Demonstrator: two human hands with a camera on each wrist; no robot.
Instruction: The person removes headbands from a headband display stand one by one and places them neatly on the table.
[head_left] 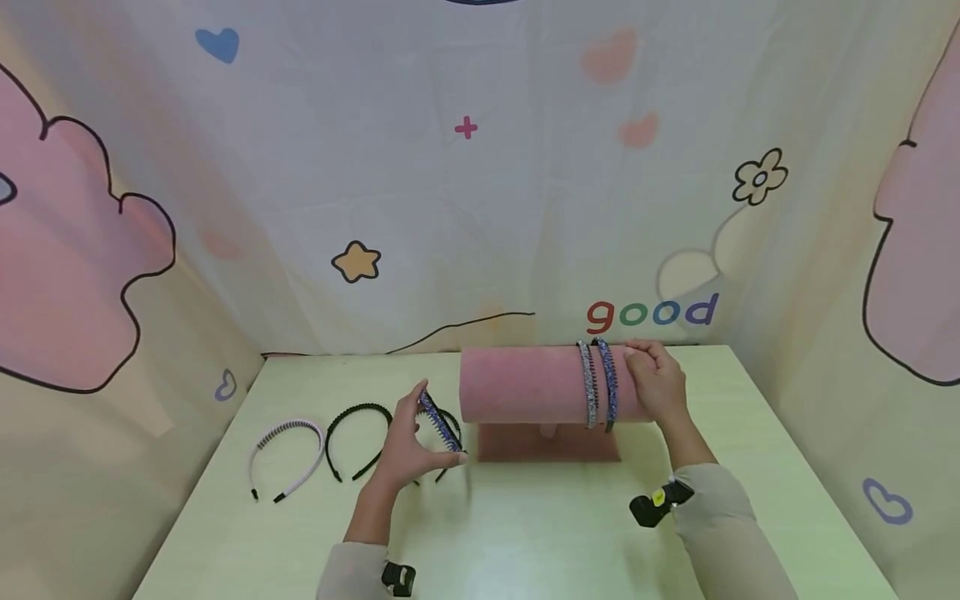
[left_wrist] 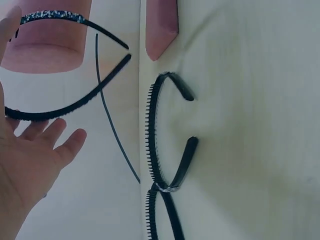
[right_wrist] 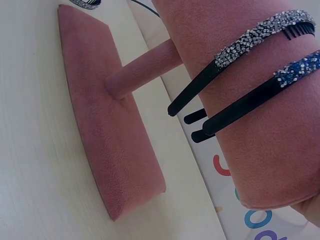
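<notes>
My left hand [head_left: 407, 443] is partly open, thumb and fingers spread wide apart, with a blue glittery headband [head_left: 441, 423] caught between them. I have it raised above the worktop [head_left: 540, 533], left of centre, just beside the left end of a pink padded roll [head_left: 517, 385]. In the left wrist view its black tips point away from my palm and nearly meet. My right hand [head_left: 660, 385] is closed round the right end of that roll, on the side toward the worktop's back right corner, with my thumb lying over the front.

The roll lies level on a short post [right_wrist: 145, 69] above a pink base [right_wrist: 110, 115], which stands toward the worktop's back edge, right of the middle. Two headbands sit round the roll near my right hand: a silver glittery headband [head_left: 588, 385] and, to its right, a darker blue headband [head_left: 607, 383]. They are close together but apart, their black ends hanging below the roll.

Near the worktop's left edge lies a pale lilac headband [head_left: 311, 475], with a black headband [head_left: 352, 410] just right of it. Another dark headband [head_left: 452, 421] lies further right, partly hidden by my left hand.

On the printed cloth [head_left: 525, 208] beyond the back edge I can read "good" [head_left: 652, 312] in red, green, blue and purple letters. A yellow label [head_left: 658, 497] marks the black wrist camera [head_left: 647, 510] on my right sleeve; its print is too small to read.
</notes>
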